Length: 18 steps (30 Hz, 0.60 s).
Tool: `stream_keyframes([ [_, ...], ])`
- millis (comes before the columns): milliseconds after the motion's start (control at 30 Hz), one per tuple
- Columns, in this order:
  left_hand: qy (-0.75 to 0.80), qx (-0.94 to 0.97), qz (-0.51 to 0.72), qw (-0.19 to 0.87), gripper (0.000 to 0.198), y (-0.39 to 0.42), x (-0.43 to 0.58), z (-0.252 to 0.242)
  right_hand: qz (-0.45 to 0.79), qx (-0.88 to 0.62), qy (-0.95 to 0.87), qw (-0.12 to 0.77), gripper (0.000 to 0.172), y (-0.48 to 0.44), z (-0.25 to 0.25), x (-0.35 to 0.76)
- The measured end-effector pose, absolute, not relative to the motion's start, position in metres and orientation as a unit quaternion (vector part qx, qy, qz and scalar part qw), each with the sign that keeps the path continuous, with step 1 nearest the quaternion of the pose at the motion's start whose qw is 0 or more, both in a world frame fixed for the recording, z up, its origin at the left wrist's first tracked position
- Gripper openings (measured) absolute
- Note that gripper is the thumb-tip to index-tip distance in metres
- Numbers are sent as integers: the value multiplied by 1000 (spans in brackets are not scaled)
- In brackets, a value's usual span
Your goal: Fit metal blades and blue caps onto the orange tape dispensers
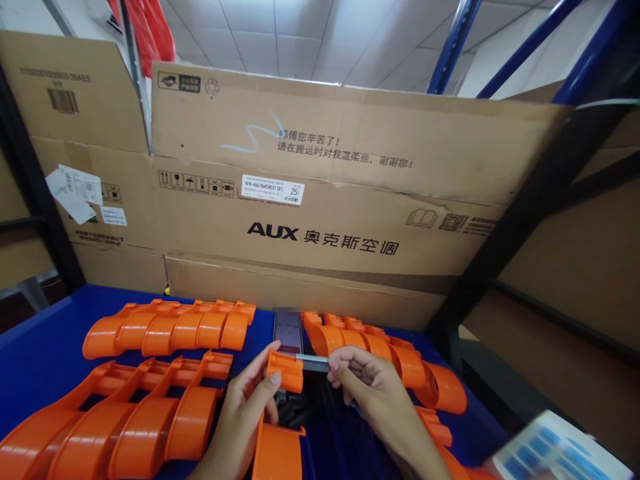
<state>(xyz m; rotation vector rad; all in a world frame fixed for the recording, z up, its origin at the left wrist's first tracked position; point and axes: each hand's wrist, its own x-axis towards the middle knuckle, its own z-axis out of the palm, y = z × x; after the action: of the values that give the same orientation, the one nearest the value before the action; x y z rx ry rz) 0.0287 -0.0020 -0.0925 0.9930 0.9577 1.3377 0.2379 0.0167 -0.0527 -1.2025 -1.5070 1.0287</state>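
From the left, at eight o'clock, rows of orange parts [160, 330] stand close together on the blue table [30, 347]; a wide swing of the left elbow could knock the nearer ones out of line. Toward seven o'clock the left hand [250, 397] pinches the top of an orange part [290, 373] between thumb and fingers — its round lower end seems to hang toward six o'clock, and that weight could twist the top in so light a grip. At the part's twelve o'clock lies a phone [289, 330], which a slip might scuff. At its three o'clock a thin toothed strip [314, 359] meets its edge; pushed at a slant, the strip could bend or skid off, teeth toward the fingers. The right hand [375, 387], near five o'clock, pinches the strip's outer end with thumb and forefinger — a small hold that may slide under force. Beyond it more orange pieces [377, 347] crowd near the wrist, and a white-and-blue box [565, 460] sits at four o'clock, well apart.
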Motion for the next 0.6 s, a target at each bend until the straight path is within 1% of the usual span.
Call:
stream_keyframes([
  [167, 415, 447, 544, 576, 86, -1, 27, -99, 428, -485, -611, 456, 32, 16, -53, 239],
  [333, 415, 473, 530, 568, 85, -4, 25, -100, 410, -498, -610, 460, 32, 14, -49, 234],
  [500, 414, 472, 525, 574, 84, -5, 27, -101, 425, -478, -617, 459, 30, 9, -49, 223],
  [600, 414, 478, 517, 577, 84, -5, 27, -103, 409, -474, -628, 462, 29, 6, -51, 217],
])
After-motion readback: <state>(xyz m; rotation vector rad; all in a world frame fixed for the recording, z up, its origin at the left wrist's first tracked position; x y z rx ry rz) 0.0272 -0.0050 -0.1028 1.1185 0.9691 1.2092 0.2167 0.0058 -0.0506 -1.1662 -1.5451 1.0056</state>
